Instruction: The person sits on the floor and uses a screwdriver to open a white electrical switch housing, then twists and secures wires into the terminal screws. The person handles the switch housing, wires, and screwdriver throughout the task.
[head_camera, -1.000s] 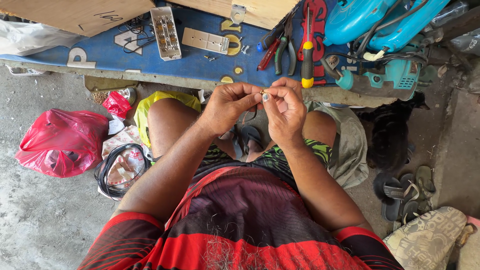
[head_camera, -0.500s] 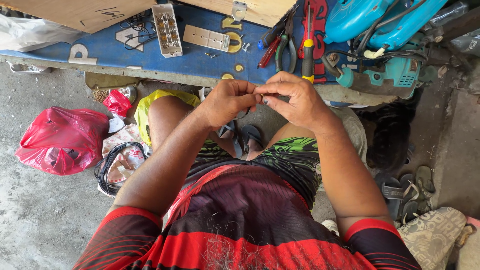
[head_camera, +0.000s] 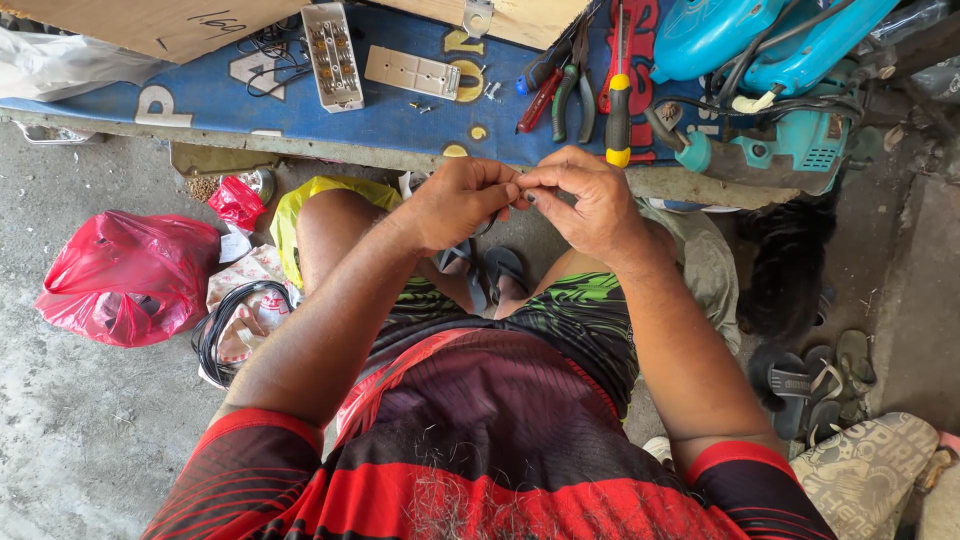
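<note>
Head view, person seated at a blue worktop (head_camera: 200, 95). Left hand (head_camera: 455, 205) and right hand (head_camera: 590, 205) met at frame centre, just short of the worktop edge, over the knees. Both grips were pressed together, thumb against forefinger, pinching one small piece (head_camera: 524, 194) between them. The piece was too small and too covered to identify. Step in hand, as judged: fine fingertip work on the piece, held in the air and not resting on anything. Next move, as judged, called for a steady hold by one hand while the other adjusts; tools lay near if needed. Long axis of the piece appeared to run 9 to 3 o'clock, from one grip to the other; which end led could not be told. Pliers (head_camera: 570, 95) and a yellow-handled screwdriver (head_camera: 618, 120) lay at 12 o'clock of the hands, a white terminal block (head_camera: 332, 55) at 11, a teal power tool (head_camera: 790, 140) at 2. Red bag (head_camera: 125, 275) on the floor at 9.
</note>
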